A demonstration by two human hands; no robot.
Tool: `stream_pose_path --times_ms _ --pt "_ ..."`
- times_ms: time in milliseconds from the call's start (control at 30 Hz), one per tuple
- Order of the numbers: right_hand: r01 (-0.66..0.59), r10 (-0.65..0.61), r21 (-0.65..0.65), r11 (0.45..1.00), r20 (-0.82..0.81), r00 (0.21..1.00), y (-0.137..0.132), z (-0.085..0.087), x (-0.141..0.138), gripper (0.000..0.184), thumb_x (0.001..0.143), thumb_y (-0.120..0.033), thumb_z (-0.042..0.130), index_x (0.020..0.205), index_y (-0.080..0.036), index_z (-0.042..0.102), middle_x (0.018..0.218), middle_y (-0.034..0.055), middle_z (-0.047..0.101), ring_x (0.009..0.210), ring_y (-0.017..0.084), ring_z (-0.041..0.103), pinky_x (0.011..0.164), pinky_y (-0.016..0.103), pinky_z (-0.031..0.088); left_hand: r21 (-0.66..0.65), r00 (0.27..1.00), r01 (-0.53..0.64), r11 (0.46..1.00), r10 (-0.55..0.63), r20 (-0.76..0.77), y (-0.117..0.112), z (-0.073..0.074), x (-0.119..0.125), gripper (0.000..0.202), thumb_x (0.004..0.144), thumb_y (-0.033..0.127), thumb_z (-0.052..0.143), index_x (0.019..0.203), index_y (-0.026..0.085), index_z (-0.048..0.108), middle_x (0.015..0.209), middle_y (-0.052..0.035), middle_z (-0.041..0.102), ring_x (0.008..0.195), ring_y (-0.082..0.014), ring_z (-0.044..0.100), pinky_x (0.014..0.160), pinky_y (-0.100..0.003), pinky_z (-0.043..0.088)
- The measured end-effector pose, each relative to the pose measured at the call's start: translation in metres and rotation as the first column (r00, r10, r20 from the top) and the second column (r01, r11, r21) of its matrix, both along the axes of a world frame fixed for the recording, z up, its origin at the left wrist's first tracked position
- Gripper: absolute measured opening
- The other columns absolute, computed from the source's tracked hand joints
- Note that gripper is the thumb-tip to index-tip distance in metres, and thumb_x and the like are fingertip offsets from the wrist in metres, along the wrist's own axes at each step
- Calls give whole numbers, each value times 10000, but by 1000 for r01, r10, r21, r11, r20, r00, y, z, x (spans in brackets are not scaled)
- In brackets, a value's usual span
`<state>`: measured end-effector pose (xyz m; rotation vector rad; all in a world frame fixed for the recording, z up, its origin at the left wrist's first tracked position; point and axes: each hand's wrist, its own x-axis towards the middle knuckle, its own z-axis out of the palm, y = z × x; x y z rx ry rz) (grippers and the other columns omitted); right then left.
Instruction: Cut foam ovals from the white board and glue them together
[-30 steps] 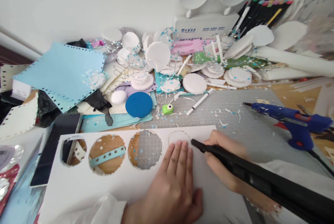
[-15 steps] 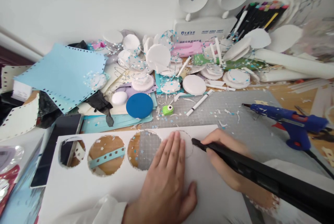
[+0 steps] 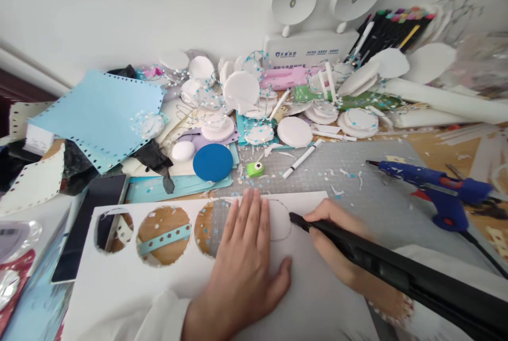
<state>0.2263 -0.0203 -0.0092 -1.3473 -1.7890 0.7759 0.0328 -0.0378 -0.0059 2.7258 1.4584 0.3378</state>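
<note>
A white board point(image 3: 313, 272) lies at the front of the table, with three round holes cut along its far edge. My left hand point(image 3: 244, 261) rests flat on it, fingers extended and covering part of the third hole. Just right of those fingers a circle outline point(image 3: 281, 238) is marked on the board. My right hand point(image 3: 337, 251) grips a long black pen-shaped tool point(image 3: 373, 256); its narrow tip sits at the right edge of that outline. Whether the tip has pierced the board, I cannot tell.
A blue glue gun point(image 3: 432, 182) lies on the grey cutting mat point(image 3: 353, 153) at right. Beyond the board are a green craft punch point(image 3: 255, 169), a white marker point(image 3: 302, 158), a blue disc point(image 3: 213, 162) and several white discs. A phone point(image 3: 85, 230) lies at left.
My left hand has slid left across the board, so more of the circle outline shows. The tool's tip stays at the right side of the outline.
</note>
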Motion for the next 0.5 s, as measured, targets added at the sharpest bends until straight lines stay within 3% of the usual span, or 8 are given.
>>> stream_pose_path --times_ms 100,200,333,500 --pt "-21 20 16 1000 13 1000 1 0 2 135 834 -107 484 810 -235 519 607 -45 529 507 134 517 464 235 389 -30 999 10 1000 -9 41 16 9 -6 716 853 422 529 1405 -1 358 1404 -236 465 1359 -381 355 1158 -572 163" --pt "-24 22 66 998 27 999 3 10 -1 86 836 -146 495 821 -227 520 613 -38 545 503 133 531 462 234 406 -65 995 4 998 3 100 31 20 -12 771 810 516 596 1382 40 393 1251 -198 550 1207 -351 484 1127 -593 225" --pt "6 -11 142 990 38 999 3 24 -13 83 857 -164 483 877 -227 532 668 -20 589 559 139 585 482 228 430 -46 990 -64 997 69 121 44 30 -17 831 696 635 675 1277 72 487 1125 -174 556 1032 -343 511 905 -529 419" --pt "53 -65 180 982 64 996 1 21 -26 71 875 -183 486 896 -238 525 675 -19 600 558 140 578 483 231 423 3 990 -81 997 80 120 48 31 -17 714 719 679 618 1123 95 543 1008 -131 581 913 -300 503 809 -457 392"
